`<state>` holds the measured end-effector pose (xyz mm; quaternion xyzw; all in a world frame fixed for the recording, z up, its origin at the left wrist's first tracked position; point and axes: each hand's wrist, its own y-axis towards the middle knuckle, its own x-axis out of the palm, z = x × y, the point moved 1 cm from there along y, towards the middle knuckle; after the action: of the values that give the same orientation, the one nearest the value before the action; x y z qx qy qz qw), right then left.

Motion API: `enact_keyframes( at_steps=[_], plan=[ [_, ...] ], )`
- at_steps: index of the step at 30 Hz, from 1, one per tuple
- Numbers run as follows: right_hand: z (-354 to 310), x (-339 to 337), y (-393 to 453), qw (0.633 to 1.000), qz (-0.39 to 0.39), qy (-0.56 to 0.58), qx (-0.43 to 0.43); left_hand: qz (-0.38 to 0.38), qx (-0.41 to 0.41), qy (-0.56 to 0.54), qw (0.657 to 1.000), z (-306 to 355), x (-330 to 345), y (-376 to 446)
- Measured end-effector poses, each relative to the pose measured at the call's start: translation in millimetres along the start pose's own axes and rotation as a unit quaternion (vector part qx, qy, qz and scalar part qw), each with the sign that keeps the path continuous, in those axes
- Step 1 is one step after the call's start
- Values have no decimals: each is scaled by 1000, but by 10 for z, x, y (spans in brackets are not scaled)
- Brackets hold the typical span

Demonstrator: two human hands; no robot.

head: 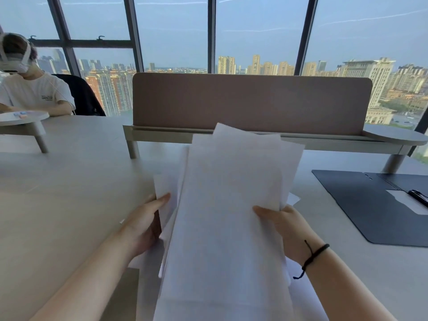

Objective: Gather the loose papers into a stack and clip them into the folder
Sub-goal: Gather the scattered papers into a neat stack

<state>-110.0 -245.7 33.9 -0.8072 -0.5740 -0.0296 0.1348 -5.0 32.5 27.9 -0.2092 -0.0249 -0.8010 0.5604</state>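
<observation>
Left hand: our left hand [146, 224] grips the left edge of the papers [231, 205], thumb lying on the front of a sheet, the other fingers hidden behind the sheets.
Right hand: our right hand [283, 224] holds the right edge of the same papers, thumb pressed on the front sheet, fingers out of sight behind; a black cord bracelet [312, 256] circles that wrist.
Papers: we hold a loose, uneven bunch of white sheets up in front of us, tilted back, corners fanned out of line at the top and down the left side; a few more sheet corners show lower down behind the bunch, by our right hand, and we cannot tell whether those rest on the worktop.
Folder: a dark folder [361, 205] lies open and flat on the worktop [69, 181] to our right, well apart from the papers, with a black clip [418, 196] near the frame's right edge and a white sheet [410, 202] beside it.
Desk divider: a brown screen [252, 100] stands on a low raised shelf [393, 137] across the worktop, behind the papers.
Far left: another person [30, 89] in a pale shirt sits at a second raised shelf [23, 118], wearing a head-mounted device.
Background: tall windows [173, 31] show city buildings.
</observation>
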Motion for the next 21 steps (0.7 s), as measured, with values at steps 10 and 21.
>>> enact_keyframes(
  at_steps=[10,21],
  plan=[
    [8,-126,31,985,-1,154,75,104,23,253,961,-117,-15,61],
    [-45,-46,-2,981,-4,168,98,178,24,47,983,-11,-45,69]
  ],
)
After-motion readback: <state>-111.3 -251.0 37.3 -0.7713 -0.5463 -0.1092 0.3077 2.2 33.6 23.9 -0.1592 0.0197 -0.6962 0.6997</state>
